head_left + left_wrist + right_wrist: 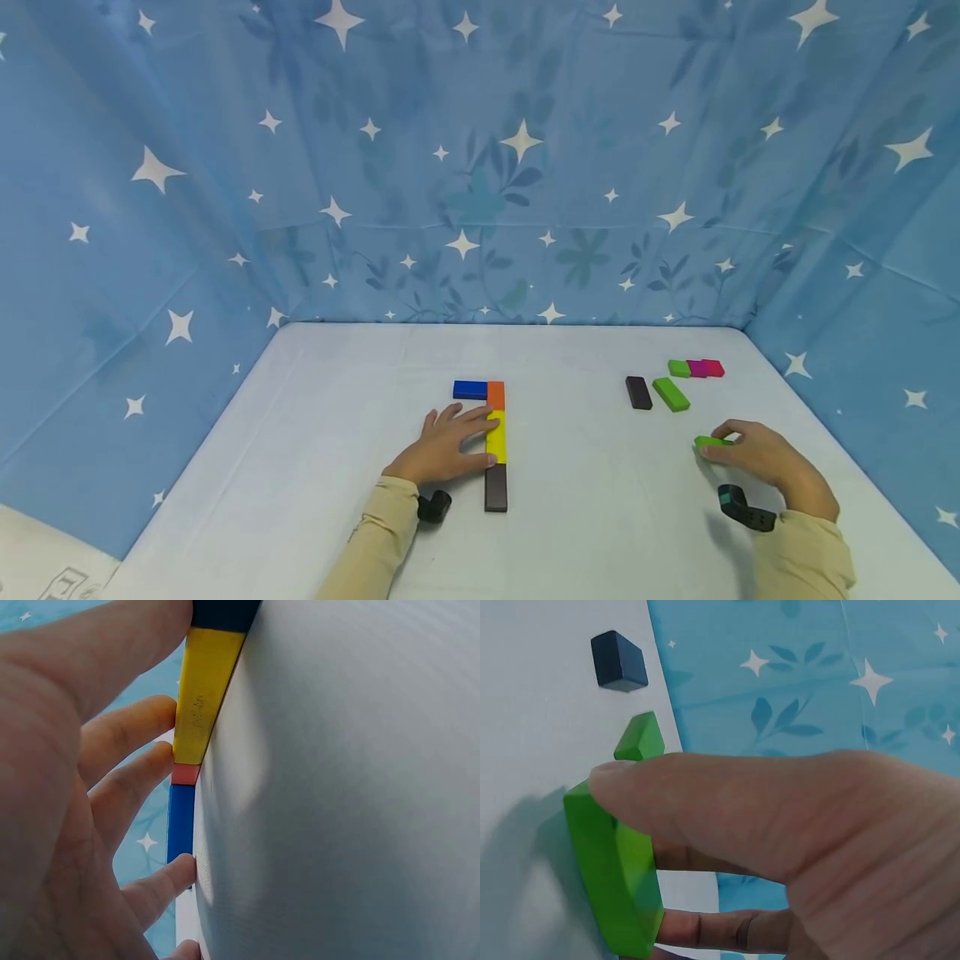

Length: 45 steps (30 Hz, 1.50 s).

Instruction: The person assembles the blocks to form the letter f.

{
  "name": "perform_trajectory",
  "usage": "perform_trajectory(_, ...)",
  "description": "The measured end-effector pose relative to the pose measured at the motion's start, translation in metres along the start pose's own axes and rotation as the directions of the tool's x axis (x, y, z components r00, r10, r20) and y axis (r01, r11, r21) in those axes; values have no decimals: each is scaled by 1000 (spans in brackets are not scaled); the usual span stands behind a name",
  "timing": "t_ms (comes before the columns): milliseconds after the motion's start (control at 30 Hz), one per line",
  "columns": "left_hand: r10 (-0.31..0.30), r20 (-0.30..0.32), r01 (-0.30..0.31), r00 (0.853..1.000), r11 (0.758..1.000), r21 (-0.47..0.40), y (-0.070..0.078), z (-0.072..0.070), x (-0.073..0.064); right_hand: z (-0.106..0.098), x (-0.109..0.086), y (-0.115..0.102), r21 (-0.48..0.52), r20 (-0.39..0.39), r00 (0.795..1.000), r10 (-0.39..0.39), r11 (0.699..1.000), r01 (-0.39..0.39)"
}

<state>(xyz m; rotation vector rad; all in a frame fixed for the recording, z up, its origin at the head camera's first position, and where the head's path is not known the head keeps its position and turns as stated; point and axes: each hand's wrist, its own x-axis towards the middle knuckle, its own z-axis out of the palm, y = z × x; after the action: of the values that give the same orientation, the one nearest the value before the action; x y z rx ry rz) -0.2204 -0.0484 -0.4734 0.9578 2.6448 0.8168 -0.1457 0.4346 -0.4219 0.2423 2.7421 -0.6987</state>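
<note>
My left hand (442, 450) rests beside a line of blocks with its fingers spread, fingertips on the yellow block (497, 446). An orange block (496, 395) joins the yellow one's far end, and a dark block (496, 490) its near end. To the left of the orange block, end against it, lies a blue block (470, 390). Over at the right, my right hand (765, 458) pinches a green block (604, 877) between thumb and fingers. In the right wrist view, that block leans over the white surface, throwing a shadow.
Beyond the right hand lie another dark block (639, 393) and a second long green block (671, 394). Farther back, a short green block (678, 368), a purple block (697, 368) and a pinkish-red block (713, 367) touch in a row. A starry blue curtain (480, 167) borders the white table (315, 433).
</note>
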Motion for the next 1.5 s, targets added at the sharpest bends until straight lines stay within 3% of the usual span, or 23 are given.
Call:
perform_trajectory(200,-4,5,4,1000,1000,2,1,0,-1,1,4,-14,-4,-53,996,-77,997,77)
perform_trajectory(567,-11,8,11,1000,1000,5,4,-2,-2,16,18,-51,-51,-143,956,-255,967,251)
perform_trajectory(1000,-9,7,9,1000,1000,16,1,-1,-1,45,29,-92,-63,-188,923,-336,942,330)
perform_trajectory(1233,-16,6,16,1000,1000,22,0,-3,-1,65,35,-116,-80,-191,893,-408,913,400)
perform_trajectory(1500,-20,9,19,1000,1000,17,3,-3,0,80,39,-140,-99,-161,894,-419,908,408)
